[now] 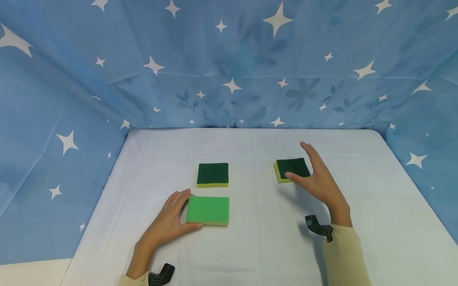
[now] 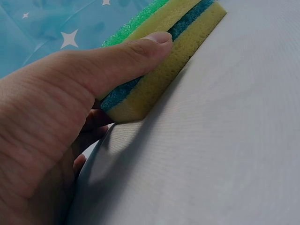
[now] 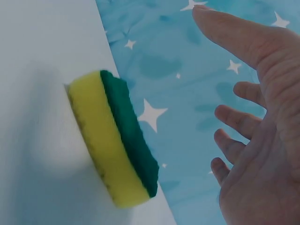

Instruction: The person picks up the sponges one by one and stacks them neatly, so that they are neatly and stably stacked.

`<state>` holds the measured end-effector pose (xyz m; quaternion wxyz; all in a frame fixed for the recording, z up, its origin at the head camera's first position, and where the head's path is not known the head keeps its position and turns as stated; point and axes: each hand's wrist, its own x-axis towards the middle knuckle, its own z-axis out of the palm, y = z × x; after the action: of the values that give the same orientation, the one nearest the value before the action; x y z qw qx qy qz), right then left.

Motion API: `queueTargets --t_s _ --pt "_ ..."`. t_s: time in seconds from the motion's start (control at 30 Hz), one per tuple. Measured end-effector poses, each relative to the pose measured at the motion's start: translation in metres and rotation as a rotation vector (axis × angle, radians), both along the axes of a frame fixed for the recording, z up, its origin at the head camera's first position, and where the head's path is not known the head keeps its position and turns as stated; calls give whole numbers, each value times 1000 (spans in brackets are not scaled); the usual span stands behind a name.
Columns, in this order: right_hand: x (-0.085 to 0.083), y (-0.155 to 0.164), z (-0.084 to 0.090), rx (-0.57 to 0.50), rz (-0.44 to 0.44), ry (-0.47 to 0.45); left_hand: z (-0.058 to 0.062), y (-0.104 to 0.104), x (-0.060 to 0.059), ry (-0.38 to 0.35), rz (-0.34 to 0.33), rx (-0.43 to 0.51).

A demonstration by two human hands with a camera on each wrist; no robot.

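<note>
A bright green sponge (image 1: 207,210) lies on top of another sponge, whose teal scrub layer (image 2: 123,93) and yellow foam (image 2: 161,84) show beneath it in the left wrist view. My left hand (image 1: 168,222) grips this stack from its left side, thumb along the near edge and fingers at the far edge. At the right, a dark green and yellow sponge (image 1: 293,168) lies scrub side up on the table. Over it hovers my right hand (image 1: 323,182), thumb and fingers spread wide; the right wrist view shows a gap between the hand and that sponge (image 3: 112,140).
Just behind the stack, another dark green and yellow sponge (image 1: 212,174) lies flat. A white cloth covers the table (image 1: 250,254). Blue star-patterned fabric (image 1: 229,59) hangs along the back and both sides.
</note>
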<state>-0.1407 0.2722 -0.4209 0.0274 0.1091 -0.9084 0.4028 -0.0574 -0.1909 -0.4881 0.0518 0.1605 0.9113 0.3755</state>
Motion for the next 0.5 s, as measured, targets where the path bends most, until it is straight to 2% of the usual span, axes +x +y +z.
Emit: queueTargets --t_s 0.3,0.5 --pt "-4 12 -7 -25 -6 -35 0 1 -1 8 -4 -5" --pt "-6 16 -9 -26 -1 -93 1 2 0 -1 1 -15"
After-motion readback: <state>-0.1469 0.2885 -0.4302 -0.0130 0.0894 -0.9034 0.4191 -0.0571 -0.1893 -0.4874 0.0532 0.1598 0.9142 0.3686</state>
